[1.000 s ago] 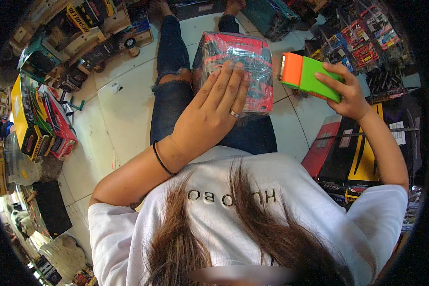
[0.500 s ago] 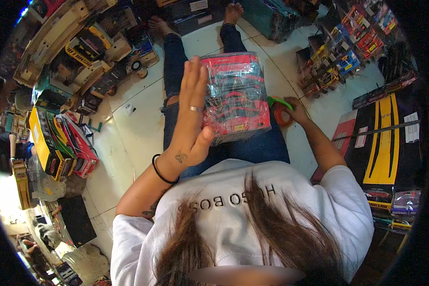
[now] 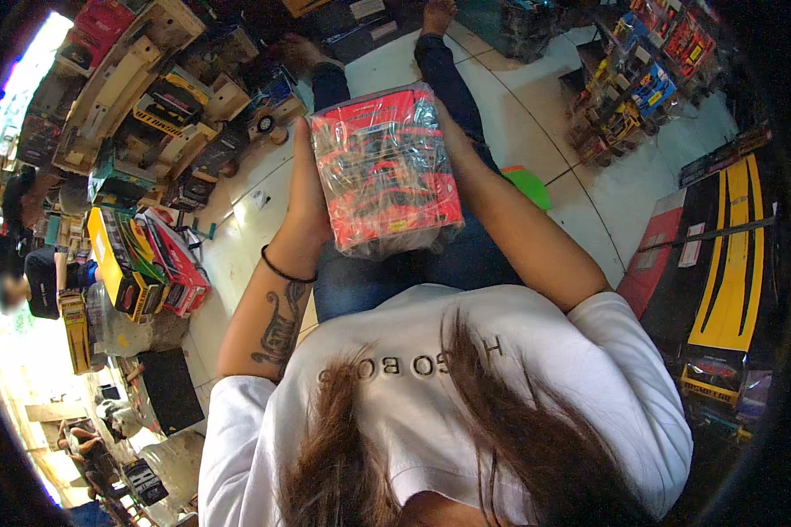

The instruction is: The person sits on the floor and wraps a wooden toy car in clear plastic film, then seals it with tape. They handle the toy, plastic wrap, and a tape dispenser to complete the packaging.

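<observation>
On the lap, the left hand [image 3: 306, 198] lies flat along the left side of the plastic-wrapped red package [image 3: 385, 171], fingers stretched, pressing it. The right hand is hidden behind the package, so I cannot tell its grip. Bare floor tiles [image 3: 589, 189] give free room to the right; toy boxes [image 3: 145, 259] crowd the left. A green object [image 3: 527, 184] lies just beside the right forearm.

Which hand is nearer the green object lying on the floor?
Right. The green object lies just beside the right forearm, whose hand is hidden behind the wrapped red package. The left hand holds the package's opposite side, farther off.
</observation>
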`<action>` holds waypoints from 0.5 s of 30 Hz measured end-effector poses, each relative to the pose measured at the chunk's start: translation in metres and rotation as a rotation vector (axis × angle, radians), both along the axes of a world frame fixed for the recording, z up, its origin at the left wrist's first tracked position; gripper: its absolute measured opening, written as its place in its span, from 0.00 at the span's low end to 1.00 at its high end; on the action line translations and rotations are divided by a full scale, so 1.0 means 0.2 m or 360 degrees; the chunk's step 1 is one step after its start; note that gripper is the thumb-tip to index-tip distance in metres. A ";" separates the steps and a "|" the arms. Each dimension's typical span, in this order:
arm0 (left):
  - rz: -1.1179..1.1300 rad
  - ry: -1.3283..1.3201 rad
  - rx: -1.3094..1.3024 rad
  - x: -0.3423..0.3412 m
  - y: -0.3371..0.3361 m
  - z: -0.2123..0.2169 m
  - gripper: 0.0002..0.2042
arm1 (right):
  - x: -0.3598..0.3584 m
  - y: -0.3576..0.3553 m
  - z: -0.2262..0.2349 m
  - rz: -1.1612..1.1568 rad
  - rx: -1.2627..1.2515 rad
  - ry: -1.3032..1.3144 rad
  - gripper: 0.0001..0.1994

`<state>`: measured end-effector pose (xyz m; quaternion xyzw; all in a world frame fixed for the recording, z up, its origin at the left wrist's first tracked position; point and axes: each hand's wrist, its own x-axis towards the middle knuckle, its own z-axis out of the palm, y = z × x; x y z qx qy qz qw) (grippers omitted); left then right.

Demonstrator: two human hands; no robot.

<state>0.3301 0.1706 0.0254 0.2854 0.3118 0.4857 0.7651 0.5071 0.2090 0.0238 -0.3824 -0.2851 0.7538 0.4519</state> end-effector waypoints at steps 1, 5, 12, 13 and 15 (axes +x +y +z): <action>-0.0013 0.0064 -0.0084 -0.02 0.01 -0.07 0.35 | -0.01 0.01 -0.05 0.0038 0.0034 0.0050 0.38; -0.0237 0.0711 -0.0129 -0.02 0.02 -0.30 0.37 | -0.02 0.09 -0.25 0.0203 -0.0121 0.0195 0.37; 0.0589 0.1412 0.1202 0.12 0.10 -0.18 0.46 | 0.24 0.22 -0.02 0.0545 0.0601 0.0265 0.32; 0.0807 0.1539 0.1504 0.11 0.12 -0.14 0.47 | 0.27 0.24 0.09 0.0720 0.0656 0.0292 0.33; 0.1142 0.1785 0.1882 0.08 0.14 -0.12 0.50 | 0.23 0.31 0.30 0.0926 0.0685 -0.0056 0.38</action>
